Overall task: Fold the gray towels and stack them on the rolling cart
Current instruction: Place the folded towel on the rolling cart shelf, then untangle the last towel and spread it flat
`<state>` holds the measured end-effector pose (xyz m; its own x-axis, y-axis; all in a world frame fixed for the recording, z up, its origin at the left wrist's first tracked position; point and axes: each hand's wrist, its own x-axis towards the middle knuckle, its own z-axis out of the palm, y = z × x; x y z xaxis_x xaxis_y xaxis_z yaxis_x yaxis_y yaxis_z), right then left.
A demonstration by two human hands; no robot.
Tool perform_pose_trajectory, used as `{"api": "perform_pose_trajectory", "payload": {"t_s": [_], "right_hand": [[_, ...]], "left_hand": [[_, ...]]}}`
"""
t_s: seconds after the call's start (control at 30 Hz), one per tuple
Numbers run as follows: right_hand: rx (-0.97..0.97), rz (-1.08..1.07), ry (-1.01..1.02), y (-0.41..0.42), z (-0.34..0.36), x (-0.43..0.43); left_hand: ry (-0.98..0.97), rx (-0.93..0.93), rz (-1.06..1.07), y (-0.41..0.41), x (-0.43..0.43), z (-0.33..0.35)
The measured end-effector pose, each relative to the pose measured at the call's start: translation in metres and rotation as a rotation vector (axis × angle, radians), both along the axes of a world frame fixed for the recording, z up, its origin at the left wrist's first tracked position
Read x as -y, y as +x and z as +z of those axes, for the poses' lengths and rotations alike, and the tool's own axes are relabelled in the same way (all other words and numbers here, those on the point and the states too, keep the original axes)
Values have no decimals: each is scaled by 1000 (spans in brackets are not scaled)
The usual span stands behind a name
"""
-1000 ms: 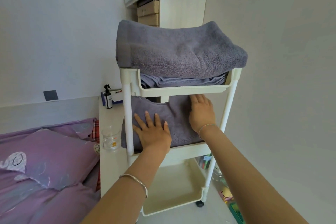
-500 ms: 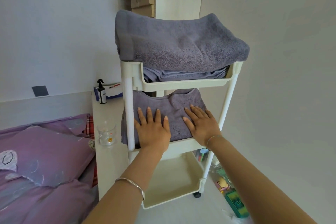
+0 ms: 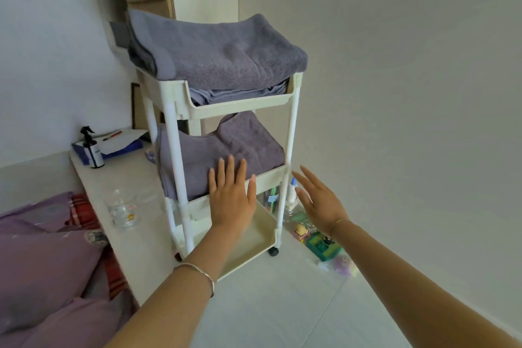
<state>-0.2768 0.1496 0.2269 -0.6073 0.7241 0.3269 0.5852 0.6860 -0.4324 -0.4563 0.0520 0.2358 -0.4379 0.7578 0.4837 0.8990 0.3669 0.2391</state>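
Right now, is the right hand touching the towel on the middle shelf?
No, the right hand is open beside the cart, off the middle towel.

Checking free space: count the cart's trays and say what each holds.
3. The top tray holds stacked gray towels, the middle tray a folded gray towel, the bottom tray nothing visible, though the left hand and arm hide part of it.

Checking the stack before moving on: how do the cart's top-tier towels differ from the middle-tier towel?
The top-tier towels are several folded layers rising above the rolling cart's top rim and overhanging it; the middle-tier towel sits lower, under that tier. No hand touches the top-tier towels; the left hand lies over the middle-tier towel's front edge. Both are gray and folded.
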Motion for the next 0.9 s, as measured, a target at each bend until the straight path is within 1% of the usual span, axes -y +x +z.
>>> {"api": "perform_pose_trajectory", "payload": {"t_s": [0.1, 0.27, 0.37, 0.47, 0.8, 0.9], "right_hand": [[31, -152, -13, 51, -8, 25], [43, -346, -23, 126, -15, 76], [48, -464, 1, 175, -26, 112], [65, -564, -5, 225, -37, 144], [29, -882, -88, 385, -51, 235], [35, -947, -120, 426, -60, 252]], "left_hand": [[-36, 50, -175, 34, 13, -10], [-66, 97, -370, 83, 30, -28], [-116, 136, -482, 127, 37, -37], [-158, 203, -644, 180, 48, -39], [-271, 174, -990, 350, 76, -39], [-310, 153, -1052, 398, 84, -48]]}}
